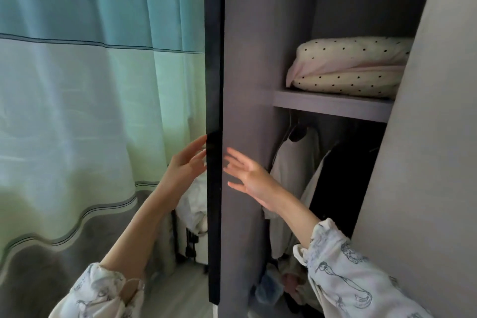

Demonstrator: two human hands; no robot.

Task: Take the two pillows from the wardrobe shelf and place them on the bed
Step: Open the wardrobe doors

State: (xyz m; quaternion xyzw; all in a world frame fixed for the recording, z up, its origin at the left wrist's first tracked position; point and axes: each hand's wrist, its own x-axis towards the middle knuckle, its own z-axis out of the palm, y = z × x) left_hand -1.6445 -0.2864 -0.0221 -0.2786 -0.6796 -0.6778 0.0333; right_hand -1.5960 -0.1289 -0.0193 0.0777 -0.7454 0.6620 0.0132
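Note:
Two cream pillows with black dots lie stacked on the grey wardrobe shelf (pixel 330 106) at the upper right: the upper pillow (pixel 353 50) and the lower pillow (pixel 346 82), with pink fabric between them. An open wardrobe door (pixel 214 85) stands edge-on in the middle. My left hand (pixel 184 162) is on the door's outer side, fingers straight and touching its dark edge. My right hand (pixel 247 175) is on the inner side with fingers spread, holding nothing, well below and left of the pillows.
A teal, white and grey curtain (pixel 77 85) fills the left. Clothes (pixel 294 170) hang under the shelf, with more items on the wardrobe floor. The right wardrobe door (pixel 433 137) stands close on the right. A laundry rack with fabric (pixel 193 214) sits behind the open door.

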